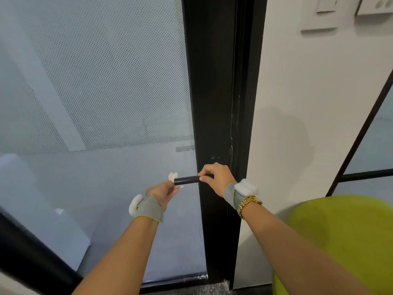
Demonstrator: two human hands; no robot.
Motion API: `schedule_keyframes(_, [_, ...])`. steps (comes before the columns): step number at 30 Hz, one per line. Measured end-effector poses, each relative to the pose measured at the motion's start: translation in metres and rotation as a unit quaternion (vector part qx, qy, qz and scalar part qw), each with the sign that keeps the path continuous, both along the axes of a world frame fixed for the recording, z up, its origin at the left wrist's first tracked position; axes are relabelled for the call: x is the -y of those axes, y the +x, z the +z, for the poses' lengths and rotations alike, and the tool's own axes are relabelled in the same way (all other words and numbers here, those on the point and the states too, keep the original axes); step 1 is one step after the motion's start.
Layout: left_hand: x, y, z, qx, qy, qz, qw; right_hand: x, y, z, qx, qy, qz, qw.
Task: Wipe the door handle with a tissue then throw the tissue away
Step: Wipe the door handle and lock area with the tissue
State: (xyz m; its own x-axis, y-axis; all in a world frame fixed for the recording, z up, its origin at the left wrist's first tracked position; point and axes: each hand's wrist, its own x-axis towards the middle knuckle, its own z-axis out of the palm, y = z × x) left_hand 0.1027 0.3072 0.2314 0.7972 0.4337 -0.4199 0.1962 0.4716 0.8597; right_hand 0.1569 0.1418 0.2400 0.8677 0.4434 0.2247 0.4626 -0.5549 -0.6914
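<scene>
A black lever door handle (pixel 186 180) sticks out to the left from the black door frame (pixel 212 103). My right hand (pixel 214 177) grips the handle near its base, fingers curled round it. My left hand (pixel 163 191) is at the handle's free end, pinching a small white tissue (pixel 172 176) that touches the tip of the handle. Both wrists wear grey bands with white pads.
The door's frosted, dotted glass pane (pixel 95 92) fills the left. A white wall (pixel 308 103) with switch plates (pixel 325 9) is on the right. A lime-green rounded object (pixel 348 235) sits low at the right, beside my right forearm.
</scene>
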Motion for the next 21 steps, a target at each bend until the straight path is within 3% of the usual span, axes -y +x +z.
schedule_keyframes(10, [0.002,-0.002,-0.02,0.052,-0.077,0.013,0.996,0.002,0.008,-0.001,-0.023,0.042,0.006,0.999])
schedule_keyframes(14, [0.003,-0.001,-0.017,0.066,-0.068,0.008,0.995,0.002,0.011,-0.001,-0.03,0.04,0.005,0.999])
schedule_keyframes(19, [0.008,-0.01,-0.024,0.066,-0.022,0.037,0.997,-0.001,0.006,-0.015,0.035,0.028,-0.1,0.994])
schedule_keyframes(21, [0.008,-0.009,-0.024,0.063,0.016,0.044,0.997,-0.003,0.006,-0.018,0.008,0.04,-0.172,0.984])
